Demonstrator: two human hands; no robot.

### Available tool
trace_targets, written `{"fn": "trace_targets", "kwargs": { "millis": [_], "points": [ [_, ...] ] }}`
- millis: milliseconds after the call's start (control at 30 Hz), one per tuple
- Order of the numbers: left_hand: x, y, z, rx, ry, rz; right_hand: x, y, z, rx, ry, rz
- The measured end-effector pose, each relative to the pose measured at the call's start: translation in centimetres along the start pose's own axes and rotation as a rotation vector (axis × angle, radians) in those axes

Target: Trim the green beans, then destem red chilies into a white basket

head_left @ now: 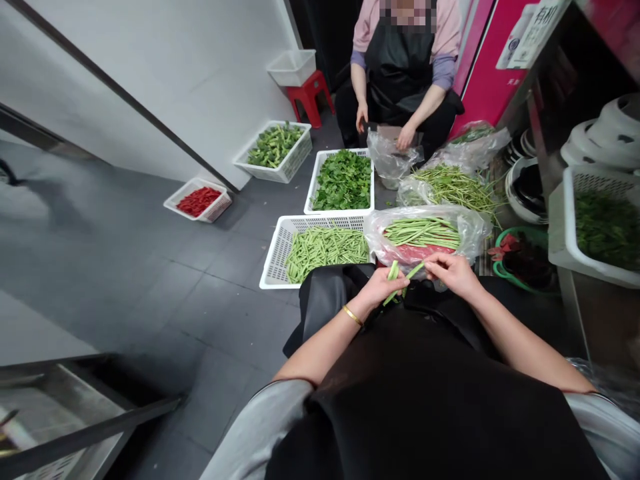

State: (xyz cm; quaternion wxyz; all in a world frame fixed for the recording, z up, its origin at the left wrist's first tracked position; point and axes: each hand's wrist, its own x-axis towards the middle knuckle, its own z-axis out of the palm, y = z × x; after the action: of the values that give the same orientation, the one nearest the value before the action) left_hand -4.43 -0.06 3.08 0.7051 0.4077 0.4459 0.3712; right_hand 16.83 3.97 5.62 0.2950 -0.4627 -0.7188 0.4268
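- Grey tile floor [165,287]: runs from the left edge to the baskets. White wall panel [150,87] stands behind it.
- White plastic basket [175,198]: on the floor, holding red chillies [198,201].
- White slotted crate [273,175]: on the floor by the wall, holding cut green vegetable pieces [275,147].
- Red plastic stool [309,97]: against the wall, bearing a white tub [293,68].
- White slotted crate [273,267]: directly ahead of the person, holding cut green beans [325,245].
- White slotted crate [337,211]: beyond that crate, holding leafy greens [343,180].
- Left hand [381,287]: closed around green bean pieces [393,272], above the person's black apron [415,380].
- Co-worker's hands [383,123]: seated beyond the crates, both hands lowered at the lap, by a clear plastic bag [390,157]. Grip cannot be determined.
- Right hand [450,275]: fingertips pinching one long green bean [414,271], near the left hand.
- Clear plastic bag [475,230]: just beyond the hands, containing long green beans [423,232].
- Green plastic basin [520,267]: low at right, beside the bag.
- White slotted basket [565,220]: raised at far right, holding dark greens [607,227].
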Motion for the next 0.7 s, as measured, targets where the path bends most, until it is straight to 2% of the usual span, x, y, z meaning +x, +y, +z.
{"fn": "trace_targets", "kwargs": {
  "millis": [100, 200, 267, 300, 367, 433, 467, 533, 600, 633, 700],
  "points": [
    [-0.1, -0.3, 0.2, 0.004, -0.028, -0.001, -0.5, 0.1, -0.2, -0.442, -0.045, -0.189],
    [0.3, -0.9, 1.2, -0.031, 0.003, -0.053, -0.8, 0.1, 1.1, -0.740, 0.021, -0.134],
    [0.7, -1.1, 1.6, -0.122, 0.074, -0.081, -1.1, -0.1, 2.4, -0.813, 0.042, -0.075],
    [1.0, -1.1, 1.6, -0.186, 0.120, -0.083, -1.3, -0.1, 3.0, -0.795, -0.002, -0.073],
    [1.4, -1.0, 0.9, -0.315, 0.199, -0.072, -1.7, 0.0, 3.5, -0.640, -0.229, -0.112],
    [1.7, -0.8, 0.0, -0.386, 0.203, -0.076, -1.7, 0.6, 3.2, -0.369, -0.469, -0.098],
    [1.8, -0.8, -0.4, -0.391, 0.170, -0.094, -1.4, 1.1, 2.7, -0.206, -0.518, -0.049],
    [1.8, -0.9, -0.9, -0.359, 0.072, -0.151, -0.4, 1.9, 1.8, 0.115, -0.443, 0.096],
    [2.0, -1.3, -0.8, -0.331, 0.018, -0.189, 0.8, 2.1, 1.4, 0.326, -0.265, 0.174],
    [2.1, -1.5, -0.7, -0.347, 0.032, -0.186, 1.2, 1.8, 1.4, 0.348, -0.184, 0.165],
    [2.6, -1.8, -0.6, -0.448, 0.145, -0.149, 1.6, 0.9, 2.1, 0.221, -0.044, 0.078]
  ]
}}
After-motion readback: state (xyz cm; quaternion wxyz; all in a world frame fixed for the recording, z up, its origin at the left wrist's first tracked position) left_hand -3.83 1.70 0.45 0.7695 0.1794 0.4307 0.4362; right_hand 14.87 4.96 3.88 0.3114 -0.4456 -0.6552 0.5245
